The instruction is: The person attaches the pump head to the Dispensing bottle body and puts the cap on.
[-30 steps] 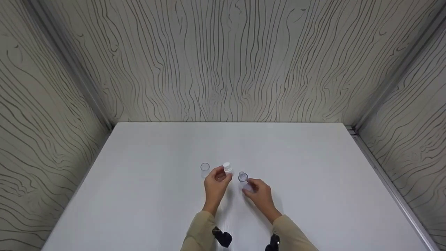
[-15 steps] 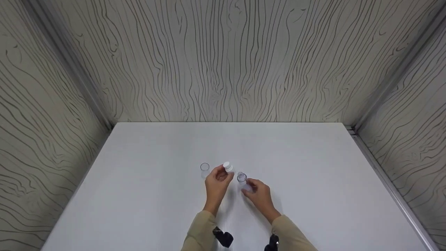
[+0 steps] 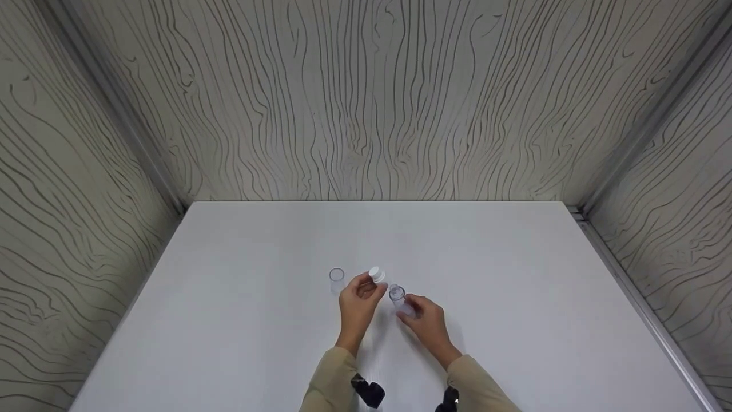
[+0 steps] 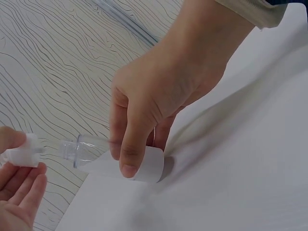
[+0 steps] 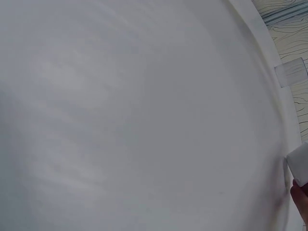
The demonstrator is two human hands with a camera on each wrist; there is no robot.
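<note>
My left hand (image 3: 355, 306) pinches a white bottle top (image 3: 377, 275) between thumb and fingers. A short pale stem seems to point from the top toward the bottle neck in the left wrist view. My right hand (image 3: 428, 323) grips a small clear bottle (image 4: 94, 151) with a whitish lower part around its body. The bottle is tilted, its uncovered threaded neck facing the white top, with a small gap between them. In the right wrist view only the bottle's base (image 5: 299, 163) and a fingertip show. Beyond my left hand, a clear cylindrical cover (image 3: 337, 280) stands on the table.
The white table (image 3: 240, 297) is bounded by wood-patterned panels (image 3: 366, 103) at the back and both sides. A metal rail (image 3: 646, 315) runs along its right side. Black wrist devices (image 3: 368, 392) sit at both sleeves.
My left hand has shifted slightly right and tilted the white bottle top more toward the bottle. The right hand has barely moved, tipping the bottle a little toward the left hand.
</note>
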